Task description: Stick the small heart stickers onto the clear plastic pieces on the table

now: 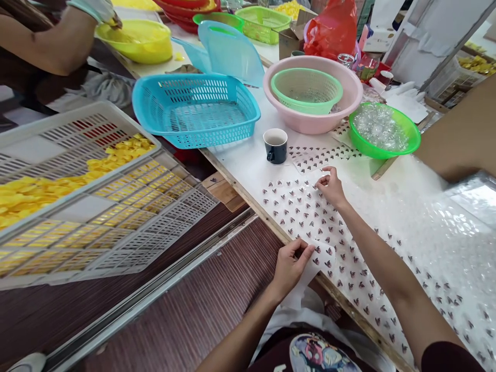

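My left hand (pixel 292 266) is closed at the table's front edge, thumb and fingers pinching a white sheet of small dark stickers (pixel 323 257). Part of that sheet hangs over the edge. Farther in, my right hand (pixel 331 188) is closed in a pinch, with a tiny dark sticker at its fingertips, just above the tabletop. Around both hands, many small clear pieces with dark printed motifs (pixel 310 212) lie in rows. Another sheet of stickers (pixel 323 156) lies beyond my right hand. A dark blue and white mug (pixel 276 150) stands to its left.
Blue basket (pixel 209 137), pink basin (pixel 296 123) with a green colander (pixel 306 106), and green bowl of clear pieces (pixel 382 129) stand behind. White crate (pixel 89 191) at left holds yellow pieces. A co-worker's gloved hand (pixel 96 10) is over a yellow basin (pixel 143 49).
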Motion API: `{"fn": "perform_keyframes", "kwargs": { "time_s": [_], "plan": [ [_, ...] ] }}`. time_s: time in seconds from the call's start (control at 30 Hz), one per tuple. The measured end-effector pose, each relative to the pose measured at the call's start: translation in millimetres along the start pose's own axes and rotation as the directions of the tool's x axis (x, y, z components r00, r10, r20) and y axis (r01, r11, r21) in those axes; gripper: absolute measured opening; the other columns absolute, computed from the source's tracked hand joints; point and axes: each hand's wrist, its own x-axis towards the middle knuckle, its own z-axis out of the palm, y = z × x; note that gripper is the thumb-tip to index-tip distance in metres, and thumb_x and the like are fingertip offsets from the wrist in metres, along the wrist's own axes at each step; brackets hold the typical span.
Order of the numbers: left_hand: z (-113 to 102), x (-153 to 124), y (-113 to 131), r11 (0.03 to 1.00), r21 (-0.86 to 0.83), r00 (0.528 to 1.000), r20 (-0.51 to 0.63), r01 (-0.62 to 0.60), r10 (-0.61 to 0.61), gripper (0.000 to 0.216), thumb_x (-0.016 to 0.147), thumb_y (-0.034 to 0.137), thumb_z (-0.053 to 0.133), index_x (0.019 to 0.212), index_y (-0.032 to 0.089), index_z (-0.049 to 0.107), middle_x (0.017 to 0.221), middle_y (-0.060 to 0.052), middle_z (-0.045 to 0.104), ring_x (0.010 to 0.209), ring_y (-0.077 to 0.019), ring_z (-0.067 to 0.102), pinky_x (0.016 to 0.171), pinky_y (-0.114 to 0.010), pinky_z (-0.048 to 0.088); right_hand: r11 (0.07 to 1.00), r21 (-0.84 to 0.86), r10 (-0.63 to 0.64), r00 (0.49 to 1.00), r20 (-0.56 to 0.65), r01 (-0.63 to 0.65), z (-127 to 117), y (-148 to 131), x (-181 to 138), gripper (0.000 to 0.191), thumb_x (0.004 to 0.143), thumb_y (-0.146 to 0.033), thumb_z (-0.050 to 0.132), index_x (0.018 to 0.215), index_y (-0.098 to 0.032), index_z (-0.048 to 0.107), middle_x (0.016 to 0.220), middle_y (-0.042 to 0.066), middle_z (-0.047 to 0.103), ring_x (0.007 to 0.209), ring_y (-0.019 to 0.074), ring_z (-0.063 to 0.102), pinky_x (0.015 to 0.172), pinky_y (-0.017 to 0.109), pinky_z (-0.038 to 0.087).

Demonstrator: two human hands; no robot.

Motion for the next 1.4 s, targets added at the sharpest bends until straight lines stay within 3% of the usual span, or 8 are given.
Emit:
{"fn": "perform_keyframes", "kwargs": {
  "time_s": [0.3,0.43,0.57,0.67,0.77,0.87,1.23,1.4],
  "plan": [
    [0.9,0.2,-1.0,1.0,0.022,1.0,-0.014,-0.02,0.02,0.035,0.09,0.041,0.061,0.064,0.018,0.055,0.06,0.002,0.051,0.058,-0.0118,0.044,0.058,-0.024,0.037,0.951,-0.295,-0.08,0.995,0.057,0.093,13.1,0.7,1.6,0.049,0.079,-0.012,0.048,0.127,-0.02,0.039,0.078,-0.002,0.06,0.073,0.0184,0.059,0.085,0.037,0.044],
    [1.0,0.3,0.3,0.999,0.031,1.0,-0.02,-0.015,0.016,0.037,0.09,0.044,0.06,0.064,0.018,0.055,0.06,0.002,0.051,0.058,-0.0124,0.044,0.058,-0.024,0.037,0.882,-0.452,-0.142,0.99,0.018,0.135,14.3,-2.2,1.1,0.051,0.078,-0.011,0.053,0.126,-0.02,0.042,0.093,0.005,0.062,0.084,0.0219,0.06,0.095,0.044,0.038],
    [1.1,0.0,0.0,0.999,0.029,1.0,-0.019,-0.023,0.023,0.036,0.09,0.042,0.06,0.064,0.018,0.055,0.06,0.002,0.051,0.058,-0.0122,0.045,0.058,-0.024,0.036,0.901,-0.414,-0.189,0.975,-0.114,0.126,-0.9,-1.7,4.3,0.035,0.081,-0.02,0.057,0.116,-0.021,0.051,0.111,0.011,0.059,0.101,0.0254,0.057,0.093,0.043,0.04],
    [1.2,0.0,-0.7,0.999,0.031,0.999,-0.016,-0.029,0.03,0.036,0.09,0.041,0.06,0.064,0.018,0.055,0.06,0.002,0.05,0.057,-0.0118,0.044,0.057,-0.024,0.035,0.944,-0.326,-0.124,0.972,-0.199,0.053,-18.2,0.5,8.1,0.013,0.083,-0.027,0.055,0.094,-0.021,0.059,0.107,0.011,0.062,0.1,0.0244,0.058,0.088,0.038,0.043],
    [1.2,0.1,-0.9,0.999,0.039,0.999,-0.019,-0.032,0.033,0.035,0.09,0.04,0.06,0.065,0.018,0.055,0.06,0.002,0.05,0.058,-0.0119,0.044,0.057,-0.024,0.035,0.978,-0.196,0.057,0.995,-0.079,-0.071,-28.7,3.5,9.2,0.011,0.081,-0.029,0.055,0.079,-0.02,0.061,0.087,0.006,0.067,0.081,0.0197,0.06,0.076,0.033,0.046],
    [1.1,0.1,-1.6,0.999,0.043,0.999,-0.017,-0.033,0.034,0.034,0.09,0.039,0.06,0.065,0.018,0.055,0.061,0.002,0.049,0.058,-0.0119,0.044,0.057,-0.024,0.034,0.976,-0.166,0.14,0.99,-0.008,-0.139,-29.5,6.4,7.6,0.011,0.077,-0.028,0.057,0.073,-0.019,0.063,0.076,0.004,0.069,0.07,0.0175,0.061,0.067,0.029,0.045],
    [1.2,-0.4,-4.2,0.997,0.052,0.999,-0.008,-0.049,0.049,0.032,0.092,0.036,0.06,0.066,0.017,0.055,0.061,0.002,0.05,0.058,-0.0112,0.044,0.057,-0.023,0.035,0.949,-0.262,0.173,0.985,-0.028,-0.174,-22.5,6.8,8.5,0.009,0.073,-0.022,0.056,0.069,-0.019,0.063,0.075,0.004,0.069,0.071,0.0181,0.061,0.068,0.029,0.044],
    [1.2,-0.4,-3.3,0.996,0.06,0.997,-0.014,-0.07,0.071,0.032,0.092,0.035,0.06,0.066,0.017,0.055,0.061,0.002,0.051,0.058,-0.011,0.045,0.057,-0.023,0.035,0.925,-0.352,0.134,0.99,-0.039,-0.139,-14.9,7.9,4.9,0.005,0.075,-0.019,0.057,0.071,-0.021,0.059,0.068,-0.001,0.063,0.072,0.0183,0.059,0.086,0.036,0.041]
  ]
}}
